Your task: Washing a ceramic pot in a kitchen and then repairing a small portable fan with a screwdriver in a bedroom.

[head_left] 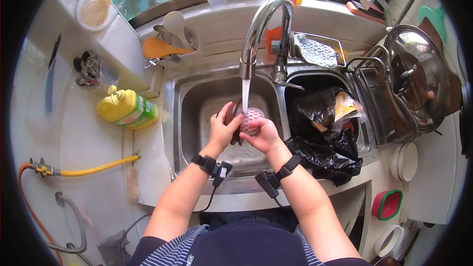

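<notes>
Hands meet over the left sink basin (197, 118), under the water stream (245, 96) from the tap (261, 24). Left hand (222, 129) has its fingers clamped on a dark brown, long thing (231, 114), kind unclear. Right hand (262, 135) has its fingers wrapped on a pink-white mesh scrubber (252, 117), pressed against the brown thing, both just below the spout. Both wrists carry black bands with small devices and cables.

Basin floor beneath the hands is bare steel, with room on all sides to the walls. Front rim of the sink runs just under the wrists. Right basin is filled by a black plastic bag (322, 143) that spills over the front edge, touching the divider near the right hand.

Left of the sink, a yellow bottle (125, 108) lies on the table (79, 133), well apart from the hands. A yellow hose (96, 169) runs along the table toward the sink edge. Behind the tap sits a wire rack with a crumpled silvery cloth (316, 51). A dish rack holding a glass pot lid (419, 76) stands at right, beyond the bag. A pink-green bowl (388, 204) and white bowls sit near the right front corner.
</notes>
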### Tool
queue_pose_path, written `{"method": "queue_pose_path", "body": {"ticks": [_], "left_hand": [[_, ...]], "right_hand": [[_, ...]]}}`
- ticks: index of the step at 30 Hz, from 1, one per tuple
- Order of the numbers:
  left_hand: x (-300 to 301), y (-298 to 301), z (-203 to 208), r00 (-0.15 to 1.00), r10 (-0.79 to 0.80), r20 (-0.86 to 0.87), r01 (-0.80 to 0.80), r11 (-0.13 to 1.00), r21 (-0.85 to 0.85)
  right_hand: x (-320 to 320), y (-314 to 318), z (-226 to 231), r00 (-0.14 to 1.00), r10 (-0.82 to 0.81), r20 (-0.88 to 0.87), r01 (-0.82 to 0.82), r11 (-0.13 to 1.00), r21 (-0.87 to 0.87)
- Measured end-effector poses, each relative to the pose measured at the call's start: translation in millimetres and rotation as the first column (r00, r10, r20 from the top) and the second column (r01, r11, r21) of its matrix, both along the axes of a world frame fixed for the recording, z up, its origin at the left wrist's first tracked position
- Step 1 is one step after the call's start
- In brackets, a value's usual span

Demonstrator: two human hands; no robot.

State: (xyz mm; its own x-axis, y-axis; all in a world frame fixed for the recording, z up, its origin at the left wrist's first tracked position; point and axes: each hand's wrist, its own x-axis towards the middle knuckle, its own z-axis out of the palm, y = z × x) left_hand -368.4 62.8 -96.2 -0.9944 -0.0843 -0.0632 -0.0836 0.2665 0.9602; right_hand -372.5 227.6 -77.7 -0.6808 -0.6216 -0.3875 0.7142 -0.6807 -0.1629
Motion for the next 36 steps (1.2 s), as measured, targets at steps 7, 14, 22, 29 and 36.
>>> {"method": "queue_pose_path", "body": {"ticks": [7, 14, 22, 29, 36], "left_hand": [[23.3, 11.2, 19.0, 0.992, -0.03, -0.125, 0.031, 1.0, 0.004], [0.0, 11.4, 55.9, 0.846, -0.197, 0.495, -0.122, 0.832, 0.541], [-28.4, 31.5, 29.5, 0.984, 0.004, 0.178, 0.044, 0.964, -0.263], [11.6, 19.0, 53.3, 0.933, -0.188, -0.307, -0.169, 0.522, -0.836], [2.9, -24.8, 64.5, 0.99, 0.134, 0.036, -0.138, 0.964, 0.225]], "right_hand": [[14.5, 2.5, -6.2, 0.995, -0.004, -0.099, 0.005, 1.0, 0.006], [23.0, 9.1, 21.6, 0.404, 0.684, -0.607, 0.358, 0.493, 0.793], [48.5, 31.3, 20.1, 0.899, -0.25, -0.361, 0.438, 0.552, 0.709], [56.0, 31.3, -4.9, 0.948, -0.188, -0.256, 0.317, 0.548, 0.774], [51.5, 13.6, -8.3, 0.92, -0.156, -0.359, 0.377, 0.598, 0.707]]}}
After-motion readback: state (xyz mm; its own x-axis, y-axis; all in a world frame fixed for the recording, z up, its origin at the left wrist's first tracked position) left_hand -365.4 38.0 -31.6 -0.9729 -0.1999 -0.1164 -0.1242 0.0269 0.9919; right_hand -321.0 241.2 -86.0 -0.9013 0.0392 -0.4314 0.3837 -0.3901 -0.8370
